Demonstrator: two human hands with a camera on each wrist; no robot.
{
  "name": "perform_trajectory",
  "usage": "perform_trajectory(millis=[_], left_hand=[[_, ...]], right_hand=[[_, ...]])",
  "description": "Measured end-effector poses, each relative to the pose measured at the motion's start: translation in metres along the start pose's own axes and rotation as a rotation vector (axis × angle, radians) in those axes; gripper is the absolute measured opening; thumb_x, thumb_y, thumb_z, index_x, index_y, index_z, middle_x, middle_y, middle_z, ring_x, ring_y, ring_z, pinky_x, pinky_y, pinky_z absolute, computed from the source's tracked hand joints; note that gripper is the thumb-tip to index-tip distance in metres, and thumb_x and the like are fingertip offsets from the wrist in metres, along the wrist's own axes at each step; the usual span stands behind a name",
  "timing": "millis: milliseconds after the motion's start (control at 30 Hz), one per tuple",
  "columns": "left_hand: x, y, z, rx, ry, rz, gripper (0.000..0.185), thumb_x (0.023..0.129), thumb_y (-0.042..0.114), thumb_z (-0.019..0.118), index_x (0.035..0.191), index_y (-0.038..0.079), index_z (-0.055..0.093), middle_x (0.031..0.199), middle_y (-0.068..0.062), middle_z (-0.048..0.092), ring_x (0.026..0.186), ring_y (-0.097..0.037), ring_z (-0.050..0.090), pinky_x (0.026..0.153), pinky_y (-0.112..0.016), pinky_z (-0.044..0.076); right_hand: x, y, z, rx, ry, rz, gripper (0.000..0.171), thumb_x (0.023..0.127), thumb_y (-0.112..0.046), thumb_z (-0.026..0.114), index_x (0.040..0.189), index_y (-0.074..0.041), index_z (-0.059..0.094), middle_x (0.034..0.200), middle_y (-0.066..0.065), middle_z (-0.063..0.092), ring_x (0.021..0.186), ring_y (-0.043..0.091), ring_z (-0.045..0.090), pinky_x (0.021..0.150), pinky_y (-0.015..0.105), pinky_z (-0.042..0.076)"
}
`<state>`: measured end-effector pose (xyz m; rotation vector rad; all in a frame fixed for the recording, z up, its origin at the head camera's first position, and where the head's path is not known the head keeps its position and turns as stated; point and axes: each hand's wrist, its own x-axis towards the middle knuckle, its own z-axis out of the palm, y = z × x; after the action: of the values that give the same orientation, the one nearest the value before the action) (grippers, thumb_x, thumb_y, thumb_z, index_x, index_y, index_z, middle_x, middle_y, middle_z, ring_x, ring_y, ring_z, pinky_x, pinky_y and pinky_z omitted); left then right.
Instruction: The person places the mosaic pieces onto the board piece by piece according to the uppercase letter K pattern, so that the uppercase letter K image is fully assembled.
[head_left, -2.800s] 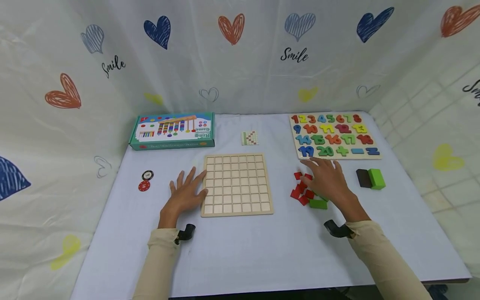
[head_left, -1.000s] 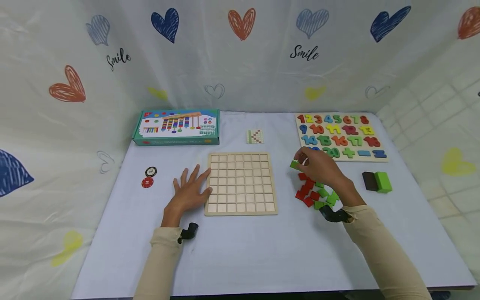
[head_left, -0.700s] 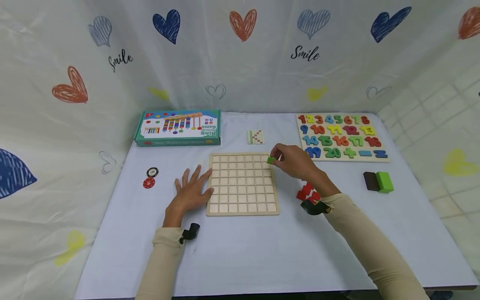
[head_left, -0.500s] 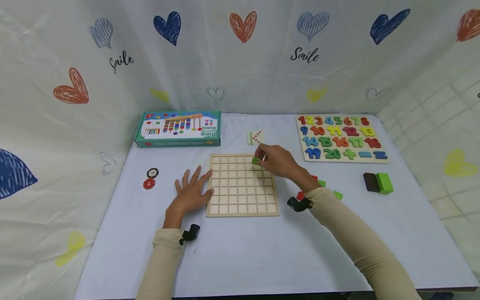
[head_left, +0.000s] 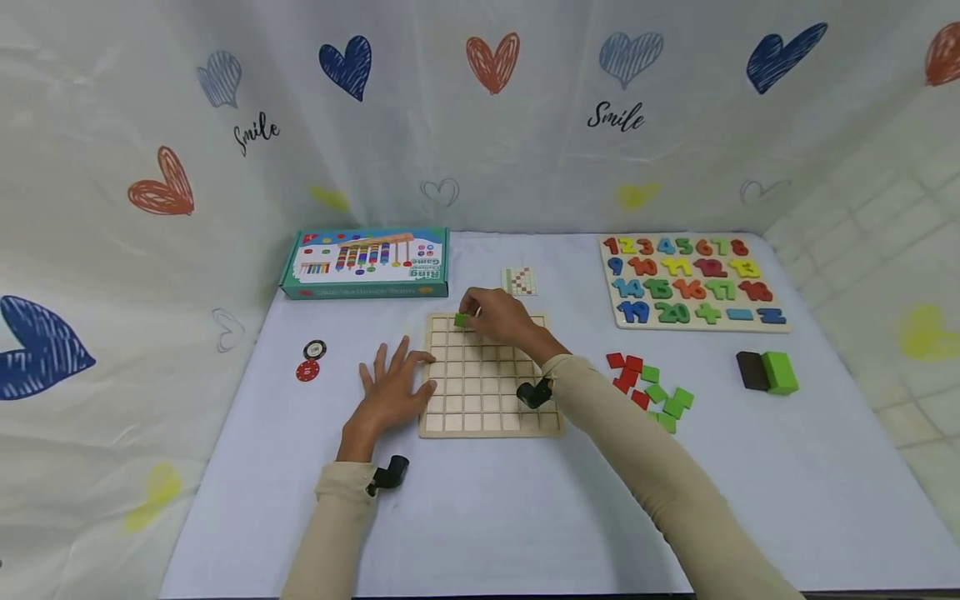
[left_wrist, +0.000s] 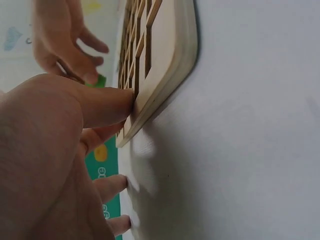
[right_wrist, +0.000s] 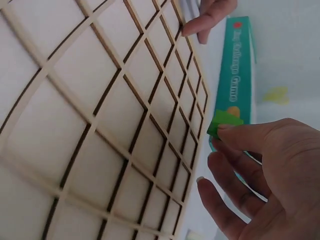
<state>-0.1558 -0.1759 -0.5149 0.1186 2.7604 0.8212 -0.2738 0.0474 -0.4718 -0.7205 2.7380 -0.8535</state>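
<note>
Right hand [head_left: 501, 317] moved left, pinching green tile [head_left: 461, 320] over grid board [head_left: 487, 400]; left hand [head_left: 390, 390] flat.

Grid board [head_left: 487, 379] central, game box [head_left: 367, 265] behind-left, number puzzle [head_left: 690, 279] behind-right (loose tiles [head_left: 651, 390] before it)

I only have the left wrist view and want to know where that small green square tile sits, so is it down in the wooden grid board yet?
Observer: No. The right hand pinches the small green square tile over the wooden grid board's far row, near its left corner.
Operator: Are other tiles on the board?
Observer: None; every visible cell is bare.
Operator: Where are the spares?
Observer: A pile of red and green tiles lies right of the board.
</note>
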Motion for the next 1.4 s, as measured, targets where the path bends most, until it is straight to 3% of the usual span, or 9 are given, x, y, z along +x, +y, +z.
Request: perform_trajectory(millis=[400, 667, 867, 1067, 1400], left_hand=[[0.004, -0.003, 0.003, 0.006, 0.015, -0.006, 0.04, 0.107, 0.037, 0.06, 0.144, 0.026, 0.052, 0.179, -0.013, 0.007, 0.162, -0.047, -0.012, 0.116, -0.08, -0.014], [0.004, 0.004, 0.004, 0.003, 0.034, -0.015, 0.035, 0.109, 0.035, 0.058, 0.142, 0.025, 0.054, 0.179, -0.015, 0.008, 0.162, -0.048, -0.012, 0.116, -0.08, -0.014], [0.003, 0.007, 0.002, -0.006, 0.039, -0.024, 0.034, 0.108, 0.031, 0.059, 0.141, 0.023, 0.055, 0.178, -0.017, 0.01, 0.161, -0.05, -0.011, 0.115, -0.082, -0.014], [0.003, 0.009, 0.004, -0.018, 0.047, -0.021, 0.037, 0.108, 0.031, 0.06, 0.143, 0.022, 0.055, 0.178, -0.018, 0.01, 0.161, -0.05, -0.012, 0.115, -0.081, -0.015], [0.004, 0.007, 0.005, -0.02, 0.047, -0.029, 0.037, 0.107, 0.031, 0.06, 0.143, 0.022, 0.056, 0.178, -0.018, 0.011, 0.161, -0.049, -0.012, 0.115, -0.08, -0.016]], right_hand=[[0.019, 0.003, 0.018, 0.014, -0.052, 0.063, 0.013, 0.105, -0.022, 0.068, 0.115, -0.014, 0.071, 0.113, 0.004, 0.074, 0.103, 0.023, 0.07, 0.09, 0.044, 0.056], [0.016, 0.007, 0.018, 0.002, -0.03, 0.068, 0.021, 0.106, -0.019, 0.067, 0.121, -0.013, 0.08, 0.116, 0.006, 0.076, 0.11, 0.023, 0.069, 0.093, 0.043, 0.057], [0.012, 0.011, 0.019, 0.058, -0.034, 0.037, 0.026, 0.107, -0.016, 0.064, 0.129, -0.01, 0.076, 0.119, 0.009, 0.074, 0.111, 0.024, 0.069, 0.093, 0.042, 0.057], [0.002, 0.015, 0.009, 0.166, -0.018, 0.009, 0.029, 0.107, -0.012, 0.063, 0.133, -0.003, 0.07, 0.123, 0.015, 0.073, 0.115, 0.03, 0.068, 0.099, 0.044, 0.055], [-0.023, 0.028, -0.023, 0.122, 0.013, -0.043, 0.03, 0.105, -0.013, 0.068, 0.13, 0.002, 0.07, 0.124, 0.018, 0.072, 0.112, 0.032, 0.067, 0.095, 0.047, 0.056]])
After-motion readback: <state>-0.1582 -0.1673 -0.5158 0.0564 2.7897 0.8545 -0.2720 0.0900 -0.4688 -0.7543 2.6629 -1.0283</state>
